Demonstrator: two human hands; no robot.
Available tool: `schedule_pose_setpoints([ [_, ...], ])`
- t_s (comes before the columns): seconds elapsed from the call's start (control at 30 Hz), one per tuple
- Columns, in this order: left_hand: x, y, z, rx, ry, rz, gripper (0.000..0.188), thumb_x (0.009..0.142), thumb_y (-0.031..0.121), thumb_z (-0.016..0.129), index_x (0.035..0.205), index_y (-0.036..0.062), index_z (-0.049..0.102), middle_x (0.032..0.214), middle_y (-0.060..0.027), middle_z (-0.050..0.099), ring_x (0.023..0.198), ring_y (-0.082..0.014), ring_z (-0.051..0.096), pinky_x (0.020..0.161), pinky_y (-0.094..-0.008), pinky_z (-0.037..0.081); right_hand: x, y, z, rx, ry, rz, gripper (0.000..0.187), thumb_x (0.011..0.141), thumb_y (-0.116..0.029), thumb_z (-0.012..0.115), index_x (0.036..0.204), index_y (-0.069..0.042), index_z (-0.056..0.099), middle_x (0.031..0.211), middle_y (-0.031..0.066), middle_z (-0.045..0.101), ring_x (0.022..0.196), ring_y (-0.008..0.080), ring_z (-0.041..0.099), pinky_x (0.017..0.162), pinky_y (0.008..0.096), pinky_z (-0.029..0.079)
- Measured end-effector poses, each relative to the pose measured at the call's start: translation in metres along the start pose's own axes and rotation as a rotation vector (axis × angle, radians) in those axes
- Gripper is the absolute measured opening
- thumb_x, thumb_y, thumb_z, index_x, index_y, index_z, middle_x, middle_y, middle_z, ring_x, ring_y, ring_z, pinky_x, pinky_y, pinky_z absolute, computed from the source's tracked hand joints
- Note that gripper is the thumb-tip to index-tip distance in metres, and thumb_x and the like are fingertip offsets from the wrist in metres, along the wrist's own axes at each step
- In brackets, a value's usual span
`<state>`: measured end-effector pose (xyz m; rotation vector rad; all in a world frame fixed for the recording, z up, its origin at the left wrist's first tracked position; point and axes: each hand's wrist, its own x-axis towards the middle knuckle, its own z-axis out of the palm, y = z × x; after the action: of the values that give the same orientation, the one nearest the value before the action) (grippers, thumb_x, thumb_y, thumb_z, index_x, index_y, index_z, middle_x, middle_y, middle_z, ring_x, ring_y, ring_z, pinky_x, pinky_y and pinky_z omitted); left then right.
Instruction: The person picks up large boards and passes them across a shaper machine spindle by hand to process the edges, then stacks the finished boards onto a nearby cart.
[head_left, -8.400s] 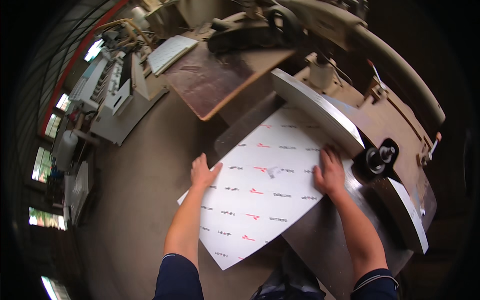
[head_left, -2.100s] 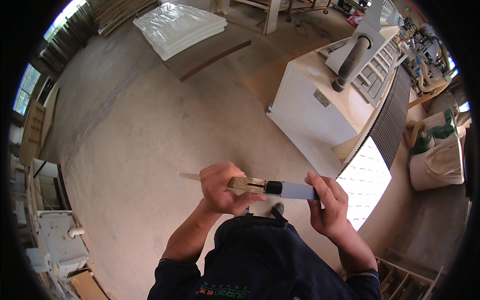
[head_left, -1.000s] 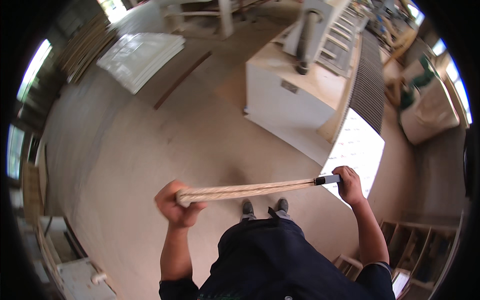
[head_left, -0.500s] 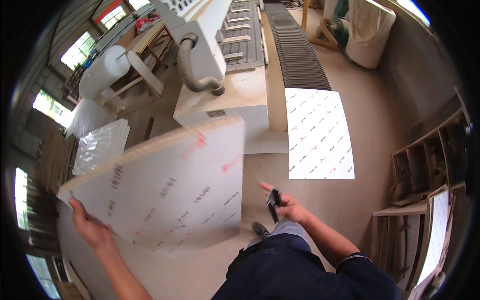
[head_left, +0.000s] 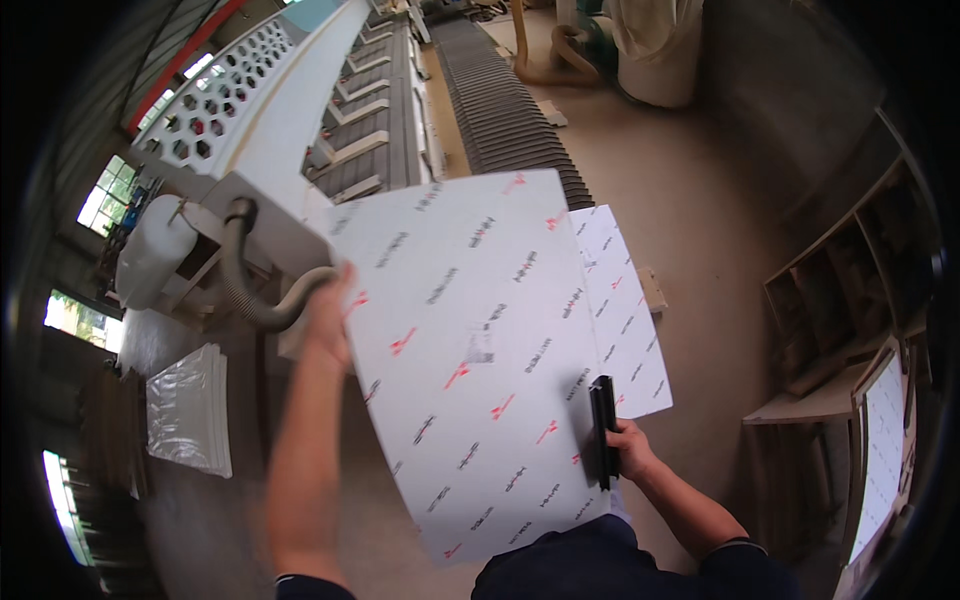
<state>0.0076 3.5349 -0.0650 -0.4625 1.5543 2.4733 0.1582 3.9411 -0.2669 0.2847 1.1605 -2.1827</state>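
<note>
A large white panel [head_left: 470, 330] covered in slanted black and red print fills the middle of the view, its broad face toward me. My left hand [head_left: 332, 315] is closed around its upper left edge, somewhat blurred, with the fingers partly out of sight. At the lower right edge of the panel my right hand [head_left: 630, 450] grips a black bar-shaped tool [head_left: 603, 432]. That tool lies upright along the edge, over the panel's face. Behind the held panel a second printed white panel [head_left: 632, 340] shows in part.
A dark ribbed conveyor [head_left: 500, 95] runs away beyond the panels. Left of it stands a white machine [head_left: 270, 215] with a grey hose [head_left: 240, 270]. Plastic-wrapped boards [head_left: 190, 410] lie at the left. Wooden shelving [head_left: 830, 320] lines the right; a large pale bag [head_left: 655, 50] stands far back.
The held panel has swung from the left to the middle, over the second panel. My left hand has moved up and right with it; the black tool now meets the panel's right edge.
</note>
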Motion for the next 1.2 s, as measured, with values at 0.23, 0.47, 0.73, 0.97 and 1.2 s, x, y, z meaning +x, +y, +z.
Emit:
schedule_pose_setpoints([
  [0.23,0.087,-0.281,0.005,0.496,0.680,-0.002,0.039,0.081,0.025,0.069,0.057,-0.0022,0.055,0.056,0.0006,0.050,0.054,-0.0073,0.039,0.049,-0.0305,0.034,0.042,-0.073,-0.095,-0.089,0.401,0.243,0.020,0.091,-0.019,0.056,0.096,-0.001,0.061,0.078,0.0054,0.063,0.064,0.0138,0.060,0.059,0.0294,0.051],
  [0.47,0.158,-0.322,0.025,0.615,0.725,-0.043,0.044,0.083,0.025,0.067,0.054,0.0008,0.046,0.057,0.0023,0.044,0.056,-0.0083,0.035,0.051,-0.0318,0.031,0.110,-0.091,-0.150,-0.119,0.402,0.263,0.021,0.092,-0.022,0.056,0.096,-0.002,0.059,0.079,0.0049,0.061,0.066,0.0144,0.060,0.059,0.0302,0.050],
  [0.73,0.182,-0.343,0.018,0.914,0.629,-0.205,0.043,0.076,0.036,0.070,0.077,-0.0058,0.060,0.076,-0.0131,0.060,0.070,-0.0241,0.055,0.067,-0.0384,0.045,0.139,-0.101,-0.180,-0.243,0.449,0.317,0.020,0.091,-0.021,0.056,0.097,-0.002,0.061,0.081,0.0045,0.062,0.068,0.0141,0.059,0.061,0.0291,0.049],
  [0.97,0.111,-0.328,0.000,1.570,0.364,0.064,0.064,0.070,0.031,0.070,0.122,0.0027,0.046,0.122,-0.0140,0.042,0.115,-0.0334,0.038,0.095,-0.0422,0.038,0.092,-0.075,-0.235,-0.349,0.741,0.027,0.018,0.089,-0.019,0.059,0.086,-0.002,0.061,0.073,0.0030,0.061,0.063,0.0125,0.058,0.057,0.0282,0.047],
  [1.2,-0.018,-0.403,0.026,1.660,-0.189,0.269,0.060,0.069,0.028,0.069,0.121,0.0027,0.050,0.120,-0.0178,0.046,0.116,-0.0366,0.041,0.096,-0.0451,0.037,-0.050,0.024,-0.226,-0.235,0.987,0.112,0.017,0.086,-0.014,0.059,0.087,0.003,0.057,0.066,0.0118,0.058,0.052,0.0224,0.058,0.048,0.0362,0.047],
])
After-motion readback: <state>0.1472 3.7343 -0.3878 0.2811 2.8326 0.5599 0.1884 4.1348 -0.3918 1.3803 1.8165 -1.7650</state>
